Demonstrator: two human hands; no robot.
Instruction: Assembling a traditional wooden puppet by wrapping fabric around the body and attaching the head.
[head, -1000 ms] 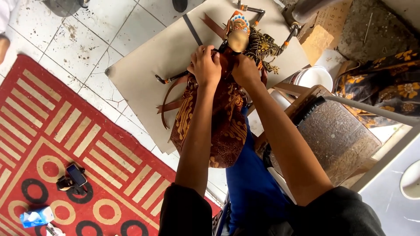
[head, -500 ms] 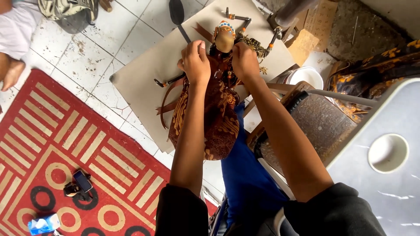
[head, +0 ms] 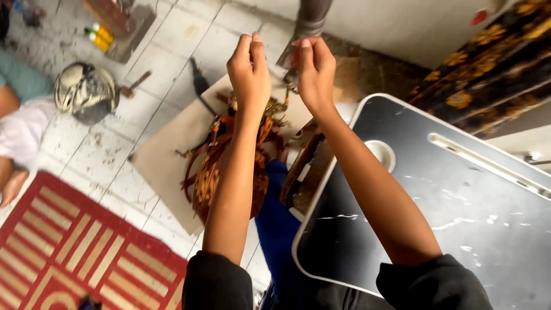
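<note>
Two bare hands are raised side by side, forearms reaching forward out of dark sleeves. Left hand [head: 249, 72]: fingers drawn together and pointing up, tips bunched as if pinching; whatever sits between them is too small to tell. Right hand [head: 314, 72]: same posture, fingers gathered, thumb against forefinger; a small dark item at its lower edge is unclear. The two hands stand near each other but apart, a narrow gap between them.

Below the left wrist and forearm lies a puppet [head: 229, 166] in orange-brown patterned cloth with thin rods sticking out, partly hidden by the arm. Neither hand touches it in this view. The puppet rests on a pale board [head: 166, 161] on the tiled floor [head: 86, 143].

Right of the right forearm: a dark tray table [head: 447, 201] with a white rim and a round cup recess. Beyond the right hand, further right, dark cloth with yellow flowers [head: 488, 63].

Far left of the left hand: a pale helmet [head: 86, 92] on the tiles, and another person's arm and white sleeve [head: 20, 135] at the frame edge. Below left, a red rug with cream stripes [head: 69, 247].
</note>
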